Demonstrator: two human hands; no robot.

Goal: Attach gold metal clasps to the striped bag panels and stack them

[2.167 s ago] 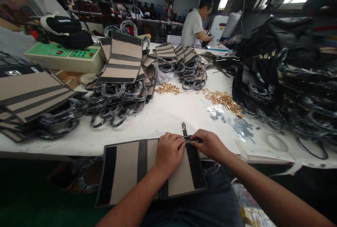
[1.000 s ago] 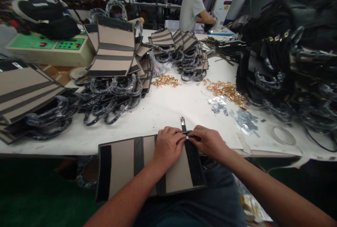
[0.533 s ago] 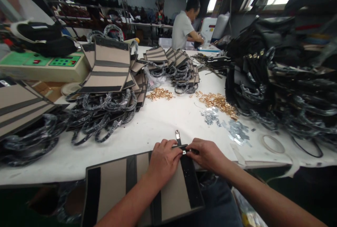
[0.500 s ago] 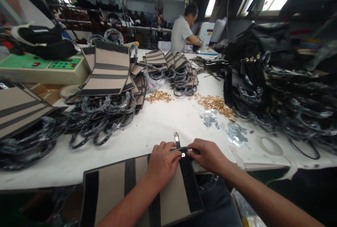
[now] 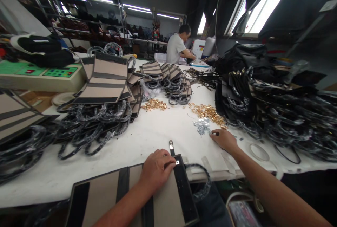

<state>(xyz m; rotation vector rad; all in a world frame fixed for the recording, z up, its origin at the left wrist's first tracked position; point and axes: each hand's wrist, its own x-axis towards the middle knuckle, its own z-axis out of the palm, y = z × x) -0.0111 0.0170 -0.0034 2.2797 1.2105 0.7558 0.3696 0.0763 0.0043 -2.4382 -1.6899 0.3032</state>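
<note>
A bag body with beige lining and black bands lies opened out at the table's front edge. My left hand grips its upper edge, thumb and fingertips beside a small square metal plate on the black band. Beyond that edge sticks out a dark strap tab with a shiny metal end. A plastic-wrapped handle curves out at the bag's right. My right hand is at the silver metal plates, its fingers closed together; what they pinch, if anything, is too small to make out.
Gold-coloured metal fittings lie in a heap behind the silver plates, with a smaller gold heap to the left. Stacked bag bodies stand at left, black bags at right. A tape roll lies near the right edge. A person works behind.
My right hand has left the bag's edge and moved right and away to the silver plates. The wrapped handle now shows beside the bag. My left hand stays on the bag body.
</note>
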